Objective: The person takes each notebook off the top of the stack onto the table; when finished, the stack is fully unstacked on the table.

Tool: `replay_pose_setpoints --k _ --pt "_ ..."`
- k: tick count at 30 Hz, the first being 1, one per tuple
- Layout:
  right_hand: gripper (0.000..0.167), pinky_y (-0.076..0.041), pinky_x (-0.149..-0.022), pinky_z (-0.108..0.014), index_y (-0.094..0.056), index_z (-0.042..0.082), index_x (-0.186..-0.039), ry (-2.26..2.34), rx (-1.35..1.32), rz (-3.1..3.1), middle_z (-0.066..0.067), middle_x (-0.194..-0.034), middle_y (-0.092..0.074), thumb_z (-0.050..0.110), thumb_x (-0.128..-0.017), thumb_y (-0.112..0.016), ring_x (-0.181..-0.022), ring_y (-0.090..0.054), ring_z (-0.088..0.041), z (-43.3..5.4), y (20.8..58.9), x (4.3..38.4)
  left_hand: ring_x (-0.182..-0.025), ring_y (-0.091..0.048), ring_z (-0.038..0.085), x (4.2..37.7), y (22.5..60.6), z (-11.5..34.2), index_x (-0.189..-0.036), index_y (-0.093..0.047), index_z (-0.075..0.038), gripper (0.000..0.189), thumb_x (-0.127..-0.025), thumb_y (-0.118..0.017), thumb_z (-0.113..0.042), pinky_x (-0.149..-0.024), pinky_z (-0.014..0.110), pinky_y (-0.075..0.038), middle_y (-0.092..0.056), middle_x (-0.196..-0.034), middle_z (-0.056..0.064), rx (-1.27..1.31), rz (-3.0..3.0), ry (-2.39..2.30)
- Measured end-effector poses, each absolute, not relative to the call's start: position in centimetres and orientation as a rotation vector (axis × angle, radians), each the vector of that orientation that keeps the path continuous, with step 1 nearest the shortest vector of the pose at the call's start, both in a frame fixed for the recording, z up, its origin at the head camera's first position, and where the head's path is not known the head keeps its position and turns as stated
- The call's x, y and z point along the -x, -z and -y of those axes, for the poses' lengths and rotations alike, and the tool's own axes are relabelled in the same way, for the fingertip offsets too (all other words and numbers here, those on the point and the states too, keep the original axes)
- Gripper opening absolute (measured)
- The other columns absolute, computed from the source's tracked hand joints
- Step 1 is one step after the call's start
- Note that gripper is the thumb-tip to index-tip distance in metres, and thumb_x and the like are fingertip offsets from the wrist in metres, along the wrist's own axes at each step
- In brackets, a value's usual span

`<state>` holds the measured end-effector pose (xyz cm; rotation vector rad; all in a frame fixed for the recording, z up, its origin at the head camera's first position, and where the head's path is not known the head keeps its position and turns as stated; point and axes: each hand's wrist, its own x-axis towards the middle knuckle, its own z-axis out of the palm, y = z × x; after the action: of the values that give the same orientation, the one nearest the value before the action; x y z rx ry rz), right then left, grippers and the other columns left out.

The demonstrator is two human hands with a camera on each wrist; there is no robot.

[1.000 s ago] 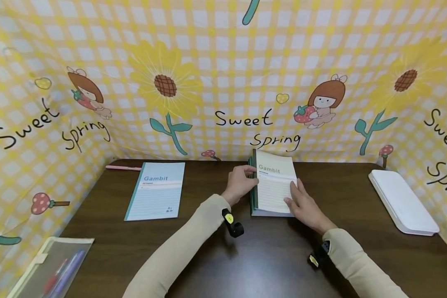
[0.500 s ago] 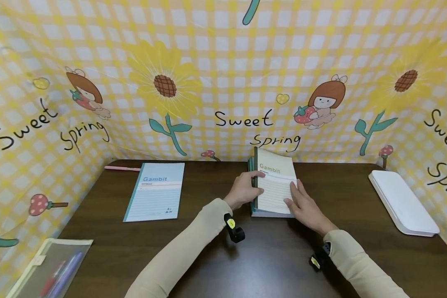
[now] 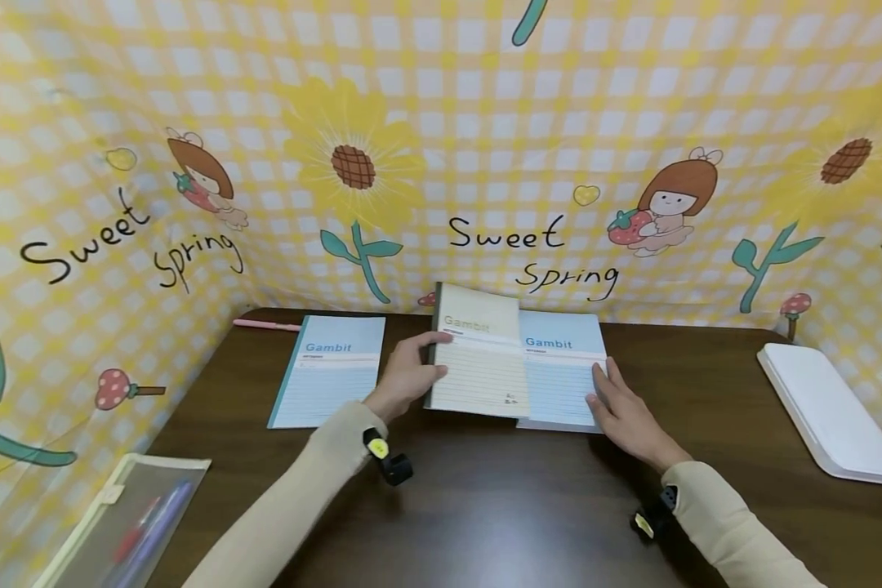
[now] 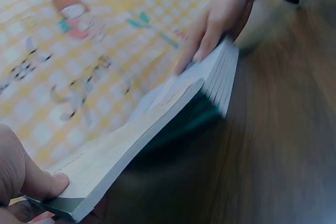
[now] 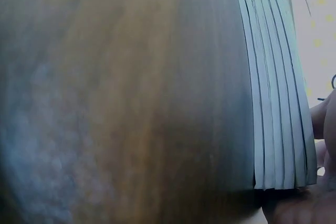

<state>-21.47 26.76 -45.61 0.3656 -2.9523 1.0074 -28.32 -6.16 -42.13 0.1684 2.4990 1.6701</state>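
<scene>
My left hand [image 3: 406, 377] pinches a cream notebook [image 3: 478, 371] with a dark spine by its left edge, thumb on the cover. The notebook is lifted and tilted, its right side overlapping a stack of notebooks with a light blue one [image 3: 564, 388] on top. In the left wrist view the cream notebook [image 4: 126, 153] slants up from the thumb. My right hand [image 3: 630, 416] rests against the stack's right edge, its fingers fairly straight and touching the top cover. Several page edges of the stack [image 5: 278, 87] show in the right wrist view.
Another blue notebook [image 3: 327, 384] lies left on the dark wooden table [image 3: 456, 514], with a pink pen [image 3: 266, 325] behind it. A zip pouch [image 3: 128, 523] holding pens is at front left. A white case [image 3: 830, 412] lies right. A checked cloth [image 3: 426, 163] hangs behind.
My left hand has taken hold of the cream notebook and moved it left, partly off the stack, uncovering the blue notebook beneath. My right hand stays at the stack's right edge.
</scene>
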Motion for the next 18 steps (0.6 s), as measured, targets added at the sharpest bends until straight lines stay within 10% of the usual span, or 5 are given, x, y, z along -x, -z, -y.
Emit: replay_pose_setpoints --k 5,8,12,15,18 --pt "0.063 -0.024 -0.106 -0.068 -0.018 -0.01 -0.149 -0.991 -0.382 2.947 -0.035 -0.156 -0.001 0.026 -0.104 -0.043 -0.139 -0.018 -0.057 -26.5 45.8 21.4 -0.128 -0.043 0.029 27.8 42.1 10.4 -0.131 -0.059 -0.019 0.047 -0.089 -0.06 0.003 -0.084 0.036 -0.042 -0.043 -0.149 0.007 -0.081 -2.531 -1.6" --pt "0.063 -0.023 -0.106 -0.068 -0.018 -0.01 -0.149 -0.992 -0.373 2.948 -0.035 -0.156 0.0 0.025 -0.104 -0.043 -0.139 -0.017 -0.056 -26.9 45.9 21.3 -0.14 -0.032 0.029 28.0 42.6 11.0 -0.132 -0.059 -0.018 0.047 -0.089 -0.06 0.003 -0.09 0.039 -0.039 -0.04 -0.151 0.009 -0.072 -2.505 -1.576" --pt "0.064 -0.024 -0.106 -0.068 -0.018 -0.009 -0.15 -0.995 -0.382 2.947 -0.034 -0.157 0.0 0.026 -0.104 -0.043 -0.139 -0.018 -0.056 -26.8 46.0 21.4 -0.099 -0.051 0.03 28.3 43.4 11.6 -0.132 -0.058 -0.016 0.047 -0.089 -0.06 0.003 -0.069 0.034 -0.04 -0.039 -0.152 0.013 -0.066 -2.522 -1.518" --pt "0.063 -0.025 -0.106 -0.067 -0.019 -0.01 -0.149 -0.979 -0.392 2.945 -0.035 -0.156 -0.001 0.026 -0.104 -0.043 -0.139 -0.019 -0.056 -26.5 46.1 21.5 -0.059 -0.037 0.025 28.5 44.1 12.0 -0.13 -0.06 -0.011 0.045 -0.088 -0.059 0.005 -0.051 0.03 -0.034 -0.044 -0.147 0.018 -0.106 -2.605 -1.413" --pt "0.062 -0.025 -0.106 -0.067 -0.019 -0.011 -0.149 -0.965 -0.387 2.94 -0.036 -0.156 -0.002 0.024 -0.104 -0.044 -0.139 -0.019 -0.056 -26.4 46.0 21.5 -0.057 -0.042 0.022 28.8 44.7 12.1 -0.124 -0.064 -0.005 0.043 -0.084 -0.056 0.008 -0.053 0.03 -0.035 -0.056 -0.135 0.021 -0.255 -2.768 -1.209"
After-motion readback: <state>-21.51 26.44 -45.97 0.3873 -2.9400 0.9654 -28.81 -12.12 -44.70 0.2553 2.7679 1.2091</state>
